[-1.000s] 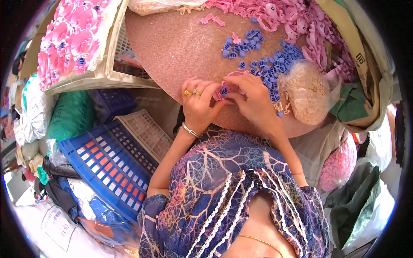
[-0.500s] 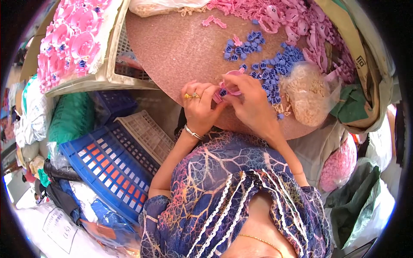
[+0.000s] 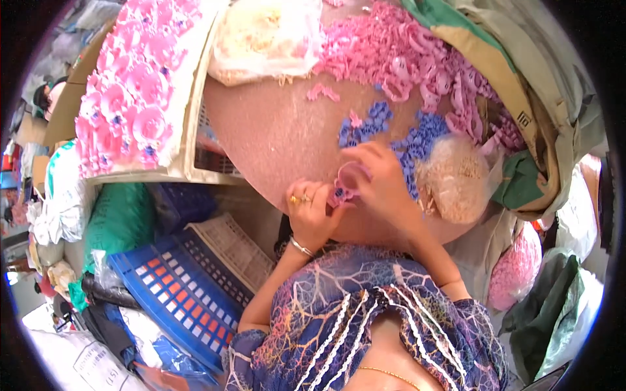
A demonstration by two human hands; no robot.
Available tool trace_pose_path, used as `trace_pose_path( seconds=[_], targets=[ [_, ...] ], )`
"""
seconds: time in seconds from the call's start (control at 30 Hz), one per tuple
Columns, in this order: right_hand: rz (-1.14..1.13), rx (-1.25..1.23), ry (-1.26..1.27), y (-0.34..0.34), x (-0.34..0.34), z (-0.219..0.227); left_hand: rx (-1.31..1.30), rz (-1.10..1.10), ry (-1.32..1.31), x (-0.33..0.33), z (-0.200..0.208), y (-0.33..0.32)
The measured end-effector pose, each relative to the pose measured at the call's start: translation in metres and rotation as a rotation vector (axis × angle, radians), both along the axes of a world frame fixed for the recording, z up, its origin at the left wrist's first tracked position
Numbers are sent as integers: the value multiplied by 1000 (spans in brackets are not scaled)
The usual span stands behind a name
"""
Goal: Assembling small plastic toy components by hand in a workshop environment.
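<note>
In my left hand point(image 3: 310, 210), which wears rings and a bracelet, a small pink plastic part point(image 3: 353, 174) is pinched between thumb and fingers. It has a round ring-shaped section and a dark blue piece set in its lower end. Close against its right side is my right hand point(image 3: 386, 186), smeared by motion; I cannot tell whether its fingers grip the part. Just beyond the right hand lie small blue plastic pieces point(image 3: 366, 124) in loose heaps on the round brownish tabletop point(image 3: 267, 140).
A pink heap of plastic parts point(image 3: 391, 49) covers the table's far side. Bags of beige pieces point(image 3: 460, 186) lie at right and far left. A crate tray of pink parts point(image 3: 134, 98) stands at left, above a blue basket point(image 3: 176, 293). Sacks surround the table.
The view has shifted, so the table sits lower in the picture. My right hand has changed its hold and blurs over the ring; the left keeps the pink part.
</note>
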State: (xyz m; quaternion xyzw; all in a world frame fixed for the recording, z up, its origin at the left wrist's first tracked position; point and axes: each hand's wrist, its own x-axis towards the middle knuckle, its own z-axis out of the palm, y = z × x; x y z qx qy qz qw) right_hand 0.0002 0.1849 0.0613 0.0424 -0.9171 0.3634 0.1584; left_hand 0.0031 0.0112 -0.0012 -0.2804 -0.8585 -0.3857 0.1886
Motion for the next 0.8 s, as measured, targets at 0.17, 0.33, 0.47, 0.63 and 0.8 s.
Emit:
trace_pose_path(
  seconds=[0.17, 0.33, 0.47, 0.63, 0.8],
  targets=[
    [-201, 196, 158, 40, -76, 13, -54, -35, -8, 0, 8, 1],
    [26, 230, 261, 24, -138, -18, -57, -26, -24, -2, 5, 0],
    [83, 418, 233, -2, -165, -32, -57, -51, -43, -1, 7, 0],
    [11, 508, 422, -14, -181, -47, -55, -69, -48, 0, 8, 1],
    [193, 547, 168, 4, -146, -28, -48, -58, -43, 0, 2, 0]
  ],
)
